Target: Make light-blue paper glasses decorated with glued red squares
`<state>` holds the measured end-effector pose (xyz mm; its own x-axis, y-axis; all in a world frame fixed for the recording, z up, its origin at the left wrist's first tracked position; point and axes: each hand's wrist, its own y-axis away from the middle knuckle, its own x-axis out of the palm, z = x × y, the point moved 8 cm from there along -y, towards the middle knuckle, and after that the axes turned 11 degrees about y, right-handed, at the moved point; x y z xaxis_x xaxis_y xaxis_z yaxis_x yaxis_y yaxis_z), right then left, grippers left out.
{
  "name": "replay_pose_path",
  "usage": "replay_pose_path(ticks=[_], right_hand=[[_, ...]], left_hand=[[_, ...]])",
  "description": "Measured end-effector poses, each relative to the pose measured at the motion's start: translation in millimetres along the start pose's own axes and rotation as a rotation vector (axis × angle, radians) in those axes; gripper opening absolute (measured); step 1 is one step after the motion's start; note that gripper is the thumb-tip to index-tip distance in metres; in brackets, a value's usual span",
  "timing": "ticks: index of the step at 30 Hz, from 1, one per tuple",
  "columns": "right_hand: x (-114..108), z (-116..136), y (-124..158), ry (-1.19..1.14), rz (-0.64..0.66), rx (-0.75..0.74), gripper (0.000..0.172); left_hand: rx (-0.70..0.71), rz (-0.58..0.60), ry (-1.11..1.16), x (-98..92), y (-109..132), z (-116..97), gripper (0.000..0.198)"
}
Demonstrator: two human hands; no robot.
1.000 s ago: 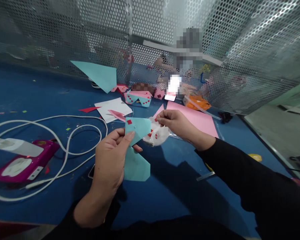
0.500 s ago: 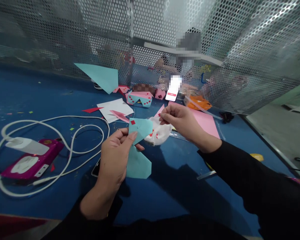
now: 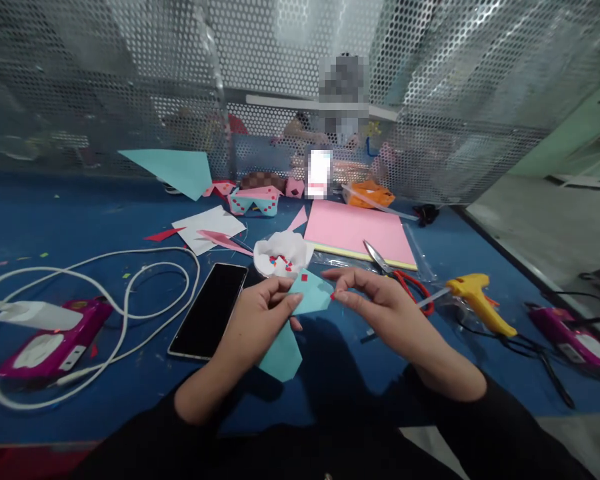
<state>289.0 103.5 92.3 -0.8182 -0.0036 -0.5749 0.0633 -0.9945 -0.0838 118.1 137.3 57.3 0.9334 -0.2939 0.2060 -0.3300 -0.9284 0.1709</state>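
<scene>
The left hand has its grip closed on the teal folded paper. The thumb lies on top and the fingers are underneath, so the piece is lifted a little above the near edge of the blue surface. The right hand has a very narrow grip: thumb and forefinger pinch a tiny red scrap just beside the right edge of the paper. I cannot tell if the scrap touches the paper.

One red square already sits on the upper flap of the teal paper, and I see no other on it. So I judge the work of covering this piece to be near its beginning — one on, one in the fingers.

Just behind the hands, toward the middle of the surface, lies a crumpled white bag with more red bits inside. To its left lies a dark phone, and further left a white cable loops to a magenta device. On the right side are a pink sheet, scissors and a yellow glue gun. Near the far edge, against the mesh screen, stands a folded pink and teal piece that carries many red squares — it looks much more complete than the one in hand.
</scene>
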Motion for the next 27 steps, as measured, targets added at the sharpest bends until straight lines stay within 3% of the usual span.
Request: replay_pose_path(ticks=[5, 10, 15, 20, 24, 27], right_hand=[[2.2, -16.6, 3.6, -0.016, 0.042, -0.027, 0.014], [-9.2, -39.9, 5.6, -0.045, -0.042, 0.084, 0.017], [-23.8, -48.7, 10.6, -0.074, -0.15, 0.133, 0.017], [-21.9, -47.8, 11.1, -0.06, -0.126, 0.142, 0.014], [-19.3, -45.6, 14.5, -0.029, -0.158, 0.107, 0.01], [-19.2, -42.4, 17.8, 0.018, -0.223, 0.068, 0.009]], left_hand=[[0.012, 0.065, -0.12, 26.7, -5.6, -1.7, 0.029], [-0.012, 0.089, -0.146, 40.4, -16.5, 2.5, 0.039], [-0.016, 0.194, -0.077, 48.9, -25.1, 4.8, 0.024], [-0.145, 0.36, -0.092, 57.6, -26.0, 23.9, 0.011], [-0.23, 0.222, -0.099, 44.9, -25.4, 40.5, 0.014], [-0.218, 0.099, -0.081, 33.9, -24.6, 43.0, 0.015]])
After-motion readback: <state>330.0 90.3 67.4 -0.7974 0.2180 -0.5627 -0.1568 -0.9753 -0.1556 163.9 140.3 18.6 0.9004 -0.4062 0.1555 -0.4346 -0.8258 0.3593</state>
